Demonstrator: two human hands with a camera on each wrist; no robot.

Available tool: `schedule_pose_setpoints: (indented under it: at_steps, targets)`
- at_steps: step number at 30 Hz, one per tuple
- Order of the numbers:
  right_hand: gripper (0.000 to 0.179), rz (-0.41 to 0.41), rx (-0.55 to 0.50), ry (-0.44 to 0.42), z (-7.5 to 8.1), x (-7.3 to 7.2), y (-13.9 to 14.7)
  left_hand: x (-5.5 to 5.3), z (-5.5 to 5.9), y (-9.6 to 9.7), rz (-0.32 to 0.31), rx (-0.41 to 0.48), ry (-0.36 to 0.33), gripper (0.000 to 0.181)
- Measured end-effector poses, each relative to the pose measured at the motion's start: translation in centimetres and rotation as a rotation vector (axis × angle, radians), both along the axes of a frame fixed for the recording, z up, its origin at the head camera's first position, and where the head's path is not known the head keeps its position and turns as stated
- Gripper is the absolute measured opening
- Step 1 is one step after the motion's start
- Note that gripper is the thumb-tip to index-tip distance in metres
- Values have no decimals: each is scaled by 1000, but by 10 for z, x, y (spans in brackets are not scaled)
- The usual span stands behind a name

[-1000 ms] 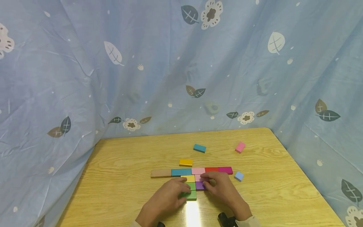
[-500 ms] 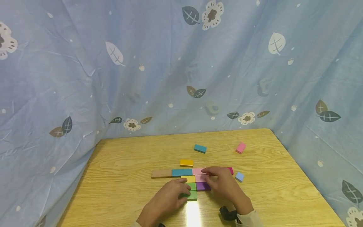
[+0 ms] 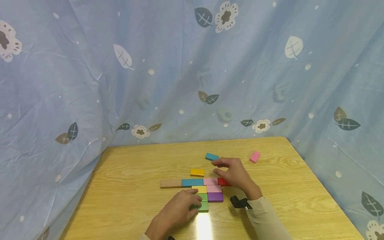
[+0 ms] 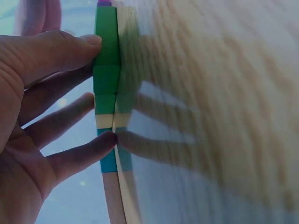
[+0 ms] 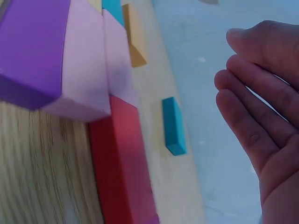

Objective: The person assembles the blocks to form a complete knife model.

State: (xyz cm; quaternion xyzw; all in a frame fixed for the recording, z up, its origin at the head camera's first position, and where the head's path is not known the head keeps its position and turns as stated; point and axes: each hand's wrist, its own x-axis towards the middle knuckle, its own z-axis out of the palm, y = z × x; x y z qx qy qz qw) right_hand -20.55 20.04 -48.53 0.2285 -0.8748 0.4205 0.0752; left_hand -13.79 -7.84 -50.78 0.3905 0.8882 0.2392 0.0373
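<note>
Flat coloured blocks lie edge to edge on the table. The long row holds a tan block point(image 3: 171, 183), a teal block point(image 3: 192, 182), a pink block point(image 3: 210, 181) and a red block point(image 3: 223, 181). Nearer me, yellow point(image 3: 199, 189), pink and purple point(image 3: 215, 197) blocks join green blocks point(image 3: 204, 206). My left hand point(image 3: 179, 207) rests at the left side of this group, thumb and fingertips touching it. Above the row's right part hovers my right hand point(image 3: 234, 174), holding nothing, its fingertips near a loose teal block point(image 3: 211, 156). That hand and arm hide the row's right end.
A loose orange-yellow block point(image 3: 197, 172) lies just behind the row. Farther right is a loose pink block point(image 3: 254, 157). Blue patterned cloth point(image 3: 168, 73) hangs behind and beside the wooden table point(image 3: 129, 166).
My right hand has left the pink and purple blocks and moved up and away, toward the loose teal block. Its arm now covers the small light blue block. My left hand stays put.
</note>
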Motion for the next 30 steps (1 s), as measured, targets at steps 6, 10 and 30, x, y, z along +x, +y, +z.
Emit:
schedule_pose_setpoints:
  at_steps: [6, 10, 30]
  targets:
    - [29, 58, -73, -86, -14, -17, -12, -2, 1, 0, -16, 13, 3, 14]
    - [32, 78, -86, -153, -23, -25, -20, -2, 1, 1, -24, 27, 8, 14]
    - [32, 45, 97, -160, -34, -33, -42, -1, 0, -1, -26, 40, 44, 14]
